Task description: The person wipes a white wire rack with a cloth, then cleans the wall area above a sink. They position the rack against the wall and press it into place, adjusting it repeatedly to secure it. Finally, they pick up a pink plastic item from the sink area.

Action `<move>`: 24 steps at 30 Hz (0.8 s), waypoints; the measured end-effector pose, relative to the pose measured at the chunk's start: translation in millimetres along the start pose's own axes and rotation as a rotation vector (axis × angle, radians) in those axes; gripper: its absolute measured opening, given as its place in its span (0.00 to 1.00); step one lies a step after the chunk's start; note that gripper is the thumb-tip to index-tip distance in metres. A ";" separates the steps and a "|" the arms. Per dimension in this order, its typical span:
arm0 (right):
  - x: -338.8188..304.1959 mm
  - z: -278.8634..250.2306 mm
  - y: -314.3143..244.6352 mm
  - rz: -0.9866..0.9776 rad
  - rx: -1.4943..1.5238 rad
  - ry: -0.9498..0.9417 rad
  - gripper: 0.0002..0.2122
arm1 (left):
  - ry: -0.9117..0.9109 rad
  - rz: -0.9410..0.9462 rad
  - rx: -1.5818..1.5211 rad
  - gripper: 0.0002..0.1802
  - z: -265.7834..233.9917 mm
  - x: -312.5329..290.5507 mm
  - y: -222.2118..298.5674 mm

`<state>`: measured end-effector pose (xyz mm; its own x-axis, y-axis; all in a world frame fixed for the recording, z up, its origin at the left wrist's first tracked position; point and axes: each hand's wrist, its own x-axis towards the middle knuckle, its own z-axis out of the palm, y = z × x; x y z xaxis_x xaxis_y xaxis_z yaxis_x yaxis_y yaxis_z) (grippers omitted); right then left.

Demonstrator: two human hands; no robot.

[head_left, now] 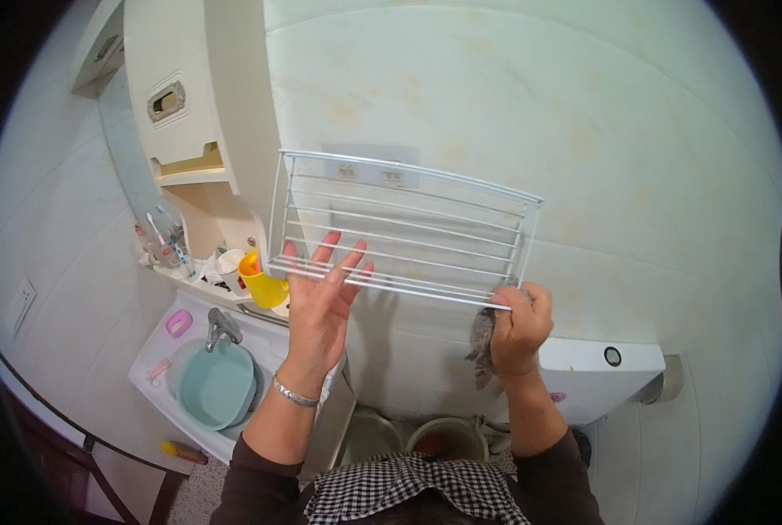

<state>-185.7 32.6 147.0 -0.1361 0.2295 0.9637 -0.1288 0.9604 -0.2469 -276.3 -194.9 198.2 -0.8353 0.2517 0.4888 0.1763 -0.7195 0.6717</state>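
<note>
A white wire rack [408, 229] is held up in front of the tiled wall, tilted so its right end sits lower. My right hand [520, 328] is closed round its lower right corner. A crumpled grey cloth [482, 346] hangs from that same hand, pressed against the rack. At the lower left of the rack, my left hand [321, 302] has its fingers stretched and spread, overlapping the bottom wires. The fingertips seem to touch or support the rack there; exact contact is hard to see. A silver bracelet [295, 392] circles my left wrist.
To the left are a cream cabinet [238, 96], a yellow cup [264, 284], toothbrushes [168, 241] and a sink [273, 337] with a teal basin [216, 385] beneath the faucet [223, 326]. A white toilet tank [596, 372] stands at right. Below are buckets [448, 426]. Wall sockets [369, 166] lie behind the rack.
</note>
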 end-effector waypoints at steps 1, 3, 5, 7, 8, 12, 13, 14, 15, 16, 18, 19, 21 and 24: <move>7.6 -0.6 -6.2 -0.011 0.013 0.015 0.05 | -0.005 0.009 0.027 0.51 -2.0 6.2 2.3; 24.6 1.2 -15.2 -0.030 0.032 0.046 0.05 | -0.018 0.019 0.079 0.53 -3.5 18.9 7.6; 36.0 7.3 -14.3 -0.087 0.043 0.063 0.06 | 0.093 0.035 0.146 0.54 1.3 29.5 15.0; 42.8 12.6 -12.4 -0.104 0.055 0.046 0.07 | 0.144 0.055 0.207 0.55 0.6 38.7 17.4; 45.2 16.5 -11.2 -0.103 0.041 0.042 0.07 | 0.139 0.068 0.239 0.56 -4.9 44.3 15.4; 54.4 29.7 -8.6 -0.119 -0.001 0.010 0.08 | 0.237 0.150 0.492 0.54 -29.5 54.5 4.6; 56.7 31.7 -9.1 -0.130 -0.011 -0.001 0.08 | 0.235 0.183 0.602 0.53 -38.0 55.7 0.5; 57.0 34.9 -10.2 -0.116 -0.029 -0.019 0.08 | 0.233 0.216 0.713 0.52 -47.1 56.0 -4.0; 55.1 37.9 -9.6 -0.102 -0.051 -0.039 0.08 | 0.230 0.246 0.822 0.51 -51.0 55.0 -6.1; 53.2 41.0 -9.3 -0.087 -0.072 -0.058 0.08 | 0.226 0.326 1.044 0.50 -53.9 53.4 -6.8; 48.7 47.3 -9.8 -0.070 -0.066 -0.063 0.08 | 0.214 0.483 1.484 0.47 -55.0 51.8 -6.5; 47.3 50.3 -9.5 -0.063 -0.064 -0.066 0.08 | 0.227 0.488 1.602 0.47 -52.8 52.2 -5.8; 47.2 55.9 -8.2 -0.073 -0.063 -0.048 0.08 | 0.253 0.493 1.843 0.46 -43.3 51.8 1.2; 47.3 58.7 -6.7 -0.112 -0.073 -0.068 0.09 | -0.004 0.655 1.927 0.45 -34.0 59.5 14.8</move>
<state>-249.0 27.8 188.3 -0.1918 0.1114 0.9751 -0.0757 0.9889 -0.1279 -341.1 -212.5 218.3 -0.4293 0.2958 0.8533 0.6041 0.7964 0.0278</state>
